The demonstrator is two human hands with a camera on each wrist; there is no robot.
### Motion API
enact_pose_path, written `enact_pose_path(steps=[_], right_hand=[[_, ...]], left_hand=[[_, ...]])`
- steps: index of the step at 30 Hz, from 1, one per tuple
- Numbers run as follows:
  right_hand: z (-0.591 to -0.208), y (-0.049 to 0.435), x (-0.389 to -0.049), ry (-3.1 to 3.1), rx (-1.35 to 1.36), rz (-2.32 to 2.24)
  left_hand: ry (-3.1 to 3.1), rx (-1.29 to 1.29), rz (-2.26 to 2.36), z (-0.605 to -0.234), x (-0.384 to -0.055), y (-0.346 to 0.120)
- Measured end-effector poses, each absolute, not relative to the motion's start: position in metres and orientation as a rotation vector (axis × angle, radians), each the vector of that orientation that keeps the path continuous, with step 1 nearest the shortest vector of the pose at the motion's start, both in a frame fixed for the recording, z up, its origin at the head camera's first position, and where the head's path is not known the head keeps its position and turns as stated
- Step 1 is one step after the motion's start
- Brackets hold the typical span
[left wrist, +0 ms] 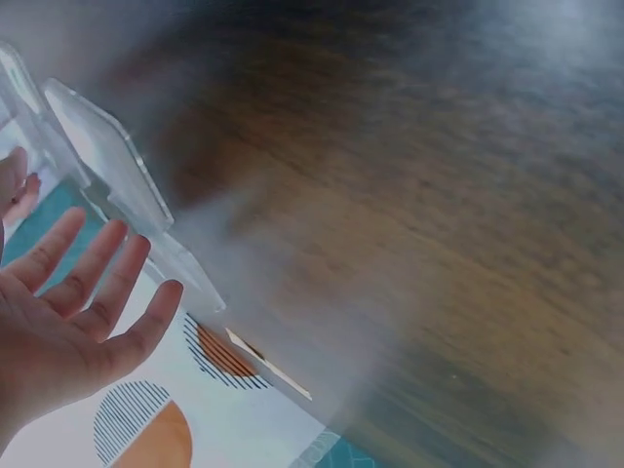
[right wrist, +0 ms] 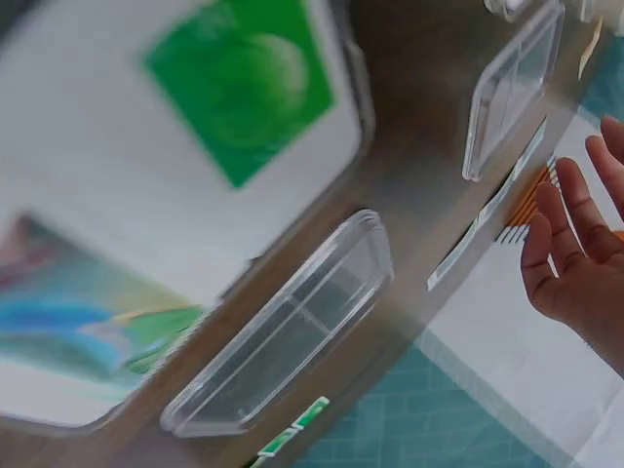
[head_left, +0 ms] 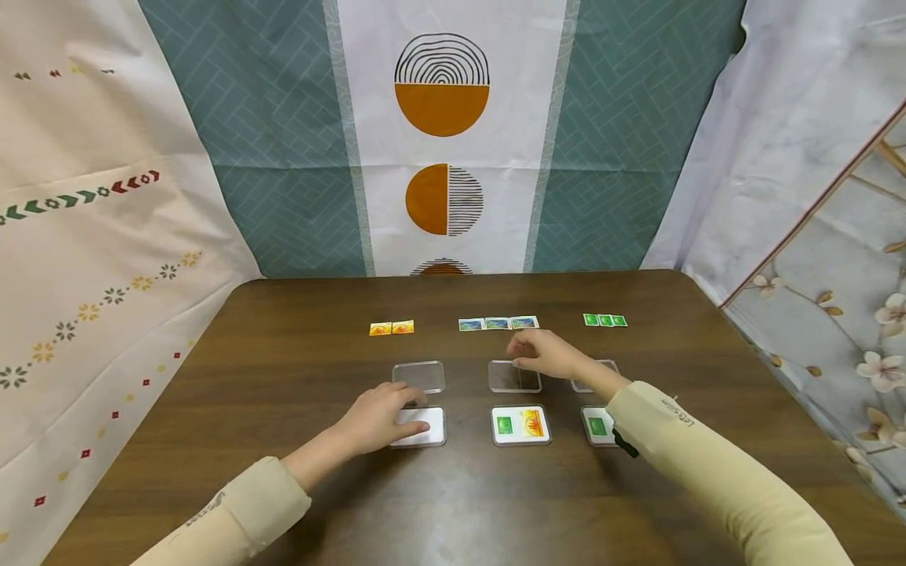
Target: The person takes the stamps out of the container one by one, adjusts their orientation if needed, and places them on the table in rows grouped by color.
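Observation:
My left hand (head_left: 371, 420) is over the left clear case with a white insert (head_left: 435, 420); its thumb lies across the case, and I cannot tell whether it presses. The fingers look loosely extended in the left wrist view. Above the middle clear lid (head_left: 501, 379), near a row of blue picture cards (head_left: 499, 324), hovers my right hand (head_left: 552, 356), fingers relaxed and holding nothing. A middle case (head_left: 517, 437) bears a green and an orange picture on white. The right case (right wrist: 117, 166) shows a green picture and a blue one; my sleeve partly covers it in the head view.
Two more clear lids, left (head_left: 419, 377) and right (head_left: 607, 365), lie behind the cases. Small orange cards (head_left: 392, 328) and green cards (head_left: 605, 321) sit farther back on the brown table (head_left: 297, 346). Patterned cloths (head_left: 283, 157) surround the table.

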State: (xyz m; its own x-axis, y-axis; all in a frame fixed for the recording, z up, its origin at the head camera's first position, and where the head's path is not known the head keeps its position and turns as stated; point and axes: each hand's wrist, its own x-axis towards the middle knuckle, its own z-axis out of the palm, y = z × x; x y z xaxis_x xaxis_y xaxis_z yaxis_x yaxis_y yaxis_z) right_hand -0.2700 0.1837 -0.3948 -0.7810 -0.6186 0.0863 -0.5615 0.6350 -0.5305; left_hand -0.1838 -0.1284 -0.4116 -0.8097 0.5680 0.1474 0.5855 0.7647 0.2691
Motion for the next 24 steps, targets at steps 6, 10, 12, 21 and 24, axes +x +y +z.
enact_pose_path(steps=[6, 10, 12, 21, 24], right_hand=[[-0.400, 0.192, -0.253, 2.790, -0.998, -0.877], [-0.402, 0.190, -0.244, 2.771, -0.998, -0.966], [-0.402, 0.187, -0.239, 2.771, -1.004, -0.989], [-0.404, 0.186, -0.214, 2.857, -1.018, -0.985], [-0.408, 0.187, -0.209, 2.860, -1.003, -0.992]], left_hand=[[-2.895, -0.979, -0.531, -0.407, -0.185, -0.120], [-2.892, -0.991, -0.548, -0.405, -0.186, -0.111], [-2.895, -0.982, -0.578, -0.403, -0.185, -0.107], [-2.917, -1.033, -0.685, -0.399, -0.185, -0.076], [-2.939, -1.024, -0.657, -0.400, -0.184, -0.068]])
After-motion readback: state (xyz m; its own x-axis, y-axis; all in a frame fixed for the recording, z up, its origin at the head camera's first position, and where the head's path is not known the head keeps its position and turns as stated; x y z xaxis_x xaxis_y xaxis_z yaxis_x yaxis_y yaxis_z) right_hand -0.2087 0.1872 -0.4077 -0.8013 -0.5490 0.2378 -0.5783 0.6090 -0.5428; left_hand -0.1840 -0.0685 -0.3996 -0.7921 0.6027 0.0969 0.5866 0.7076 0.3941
